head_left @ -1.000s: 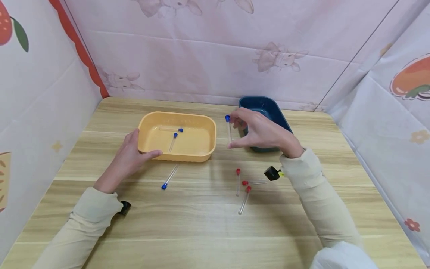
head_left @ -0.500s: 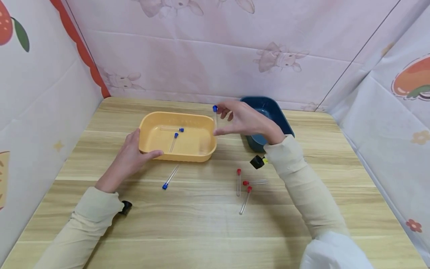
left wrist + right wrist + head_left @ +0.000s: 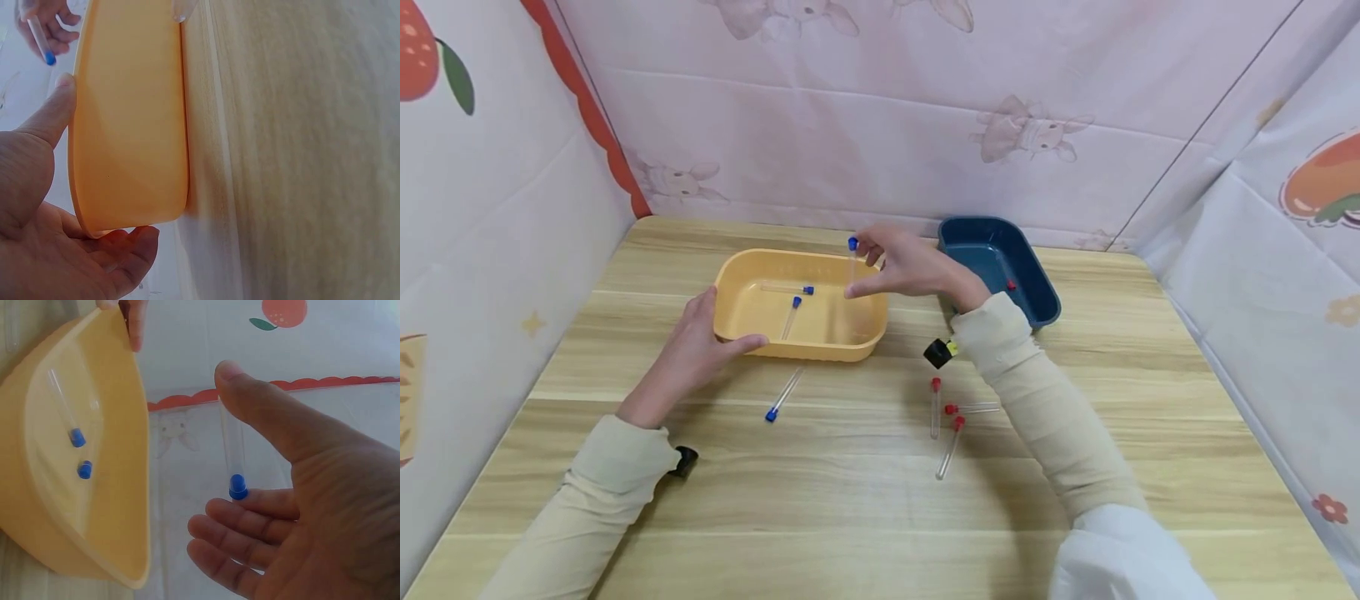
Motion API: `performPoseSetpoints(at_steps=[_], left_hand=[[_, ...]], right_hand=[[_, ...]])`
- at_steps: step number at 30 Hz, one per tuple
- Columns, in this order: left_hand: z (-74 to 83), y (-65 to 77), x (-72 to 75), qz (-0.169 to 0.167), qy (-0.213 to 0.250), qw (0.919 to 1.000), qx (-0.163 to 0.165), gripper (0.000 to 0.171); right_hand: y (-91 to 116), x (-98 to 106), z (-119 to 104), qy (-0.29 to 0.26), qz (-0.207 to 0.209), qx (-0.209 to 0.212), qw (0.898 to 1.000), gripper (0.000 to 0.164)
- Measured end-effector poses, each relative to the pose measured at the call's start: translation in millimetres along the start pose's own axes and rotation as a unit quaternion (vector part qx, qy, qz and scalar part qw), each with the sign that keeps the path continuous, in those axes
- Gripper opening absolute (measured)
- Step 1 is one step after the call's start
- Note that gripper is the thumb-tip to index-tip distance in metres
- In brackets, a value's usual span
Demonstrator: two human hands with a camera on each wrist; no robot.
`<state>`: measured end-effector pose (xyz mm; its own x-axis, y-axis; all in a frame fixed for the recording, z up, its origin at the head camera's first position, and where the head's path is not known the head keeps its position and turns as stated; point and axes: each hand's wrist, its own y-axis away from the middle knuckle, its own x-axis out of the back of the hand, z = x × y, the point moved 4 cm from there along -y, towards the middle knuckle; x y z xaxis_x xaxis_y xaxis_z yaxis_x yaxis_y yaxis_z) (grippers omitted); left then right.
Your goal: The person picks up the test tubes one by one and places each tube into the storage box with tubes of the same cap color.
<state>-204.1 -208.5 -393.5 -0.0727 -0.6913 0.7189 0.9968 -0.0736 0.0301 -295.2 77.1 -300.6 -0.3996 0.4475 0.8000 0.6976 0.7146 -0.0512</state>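
One tube [image 3: 852, 271] moved over a basket [image 3: 820, 351] holding two.

The yellow-orange, rounded rectangular tub [image 3: 842, 352] looks like smooth plastic with a soft, satiny sheen. The dark blue rectangular plastic tub [image 3: 981, 257] looks glossier, with pale reflections on its inside. The slender, clear, round-ended tubes [image 3: 935, 414] are transparent and shiny, of glass or clear plastic; their small blue caps [image 3: 237, 486] and red caps [image 3: 936, 383] look like opaque plastic. Pale wood grain streaks the smooth, faintly reflective bench [image 3: 820, 517]. The beige sleeves [image 3: 1060, 425] are matt, wrinkled cloth.
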Motion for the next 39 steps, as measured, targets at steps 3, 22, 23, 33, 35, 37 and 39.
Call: performPoseSetpoints(at_steps=[3, 22, 23, 33, 35, 37, 39], left_hand=[[0.4, -0.1, 0.2, -0.002, -0.002, 1.0000, 0.001, 0.118], [-0.3, -0.3, 0.7, -0.002, -0.002, 0.9999, 0.012, 0.117], [-0.6, -0.5, 0.7, -0.003, -0.002, 0.9999, 0.011, 0.118], [-0.9, 0.4, -0.3, -0.001, -0.003, 1.0000, 0.004, 0.119], [-0.8, 0.1, -0.7, -0.002, -0.002, 1.0000, 0.004, 0.118], [-0.4, 0.2, -0.6, -0.002, -0.001, 1.0000, 0.004, 0.117], [-0.8, 0.0, 0.0, -0.002, -0.002, 1.0000, 0.004, 0.117]], right_hand=[[-8, -8, 3, 0.009, -0.005, -0.009, 1.000, 0.070], [-46, -55, 15, 0.047, -0.073, -0.043, 0.995, 0.077], [-47, -57, 16, 0.049, -0.073, -0.045, 0.995, 0.076], [-56, -78, 23, 0.093, -0.079, -0.079, 0.989, 0.072], [-56, -80, 24, 0.103, -0.081, -0.084, 0.988, 0.072], [-57, -83, 25, 0.112, -0.086, -0.092, 0.986, 0.075], [-58, -85, 26, 0.122, -0.091, -0.099, 0.983, 0.080]])
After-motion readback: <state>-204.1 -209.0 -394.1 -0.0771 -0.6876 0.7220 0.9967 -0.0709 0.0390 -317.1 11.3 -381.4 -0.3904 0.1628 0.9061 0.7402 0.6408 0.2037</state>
